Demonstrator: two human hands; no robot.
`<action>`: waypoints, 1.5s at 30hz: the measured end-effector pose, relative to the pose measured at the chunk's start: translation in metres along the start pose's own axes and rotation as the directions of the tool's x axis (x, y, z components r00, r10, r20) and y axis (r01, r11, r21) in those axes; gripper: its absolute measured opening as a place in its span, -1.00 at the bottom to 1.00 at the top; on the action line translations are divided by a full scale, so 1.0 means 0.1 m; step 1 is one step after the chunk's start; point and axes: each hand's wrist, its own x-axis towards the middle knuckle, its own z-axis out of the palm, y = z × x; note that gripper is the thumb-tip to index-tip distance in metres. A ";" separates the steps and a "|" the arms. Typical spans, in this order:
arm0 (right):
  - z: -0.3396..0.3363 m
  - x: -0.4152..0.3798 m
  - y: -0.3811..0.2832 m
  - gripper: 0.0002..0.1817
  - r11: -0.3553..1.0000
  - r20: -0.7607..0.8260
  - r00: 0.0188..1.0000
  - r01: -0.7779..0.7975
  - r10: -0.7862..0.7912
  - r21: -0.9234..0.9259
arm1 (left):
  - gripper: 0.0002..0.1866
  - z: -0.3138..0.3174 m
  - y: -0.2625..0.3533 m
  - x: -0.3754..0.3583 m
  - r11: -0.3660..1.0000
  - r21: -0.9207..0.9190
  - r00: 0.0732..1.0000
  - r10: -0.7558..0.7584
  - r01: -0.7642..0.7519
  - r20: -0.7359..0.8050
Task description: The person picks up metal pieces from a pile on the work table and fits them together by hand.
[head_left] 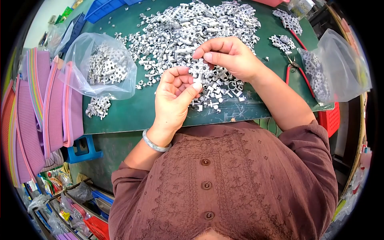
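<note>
- Nearest you, your brown, embroidered, buttoned top (224,176) faces the table's near edge, below the pile.
- Your left hand (174,94), a smooth pale bangle (156,142) at its wrist, reaches the pile's near side, thumb and fingers pinching a metal piece (201,71).
- The piece sits just above your left thumb tip, over the pile's near part. Its narrower part points down toward you, its broader part up and away; its long axis is hard to tell.
- It is hard, silvery and knobbly, with small openings.
- Your right hand (230,58) hovers over the pile's right side, thumb and forefinger curled close above the piece; whether they grasp anything, you cannot tell.
- The pile (200,28) is loose, shiny metal bits on a scuffed green table (144,120).
- Left of the pile, a clear, crinkled bag (126,86) holds joined pieces.
- Right of it lie red-handled pliers (288,74) and a cloudy bag (342,68).
- Beyond its far left, a blue bin (106,10).
</note>
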 end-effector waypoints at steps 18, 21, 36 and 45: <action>-0.01 -0.01 0.00 -0.81 0.999 0.005 0.999 0.031 -0.031 0.006 | -0.63 0.04 0.01 0.01 0.999 0.033 1.000 0.016 -0.016 -0.003; 0.00 -0.01 0.00 -0.81 0.999 0.006 0.999 0.043 -0.043 0.020 | -0.62 0.03 0.01 0.01 0.999 0.032 1.000 0.021 -0.021 0.002; -0.01 0.00 0.00 -0.82 1.000 -0.007 1.000 0.029 -0.029 0.006 | -0.62 0.07 0.03 0.00 0.999 0.034 1.000 -0.018 0.018 0.003; 0.00 0.00 0.01 -0.82 0.999 0.003 0.999 0.037 -0.038 0.033 | -0.61 0.06 0.03 -0.02 0.999 0.006 0.999 -0.048 0.048 0.005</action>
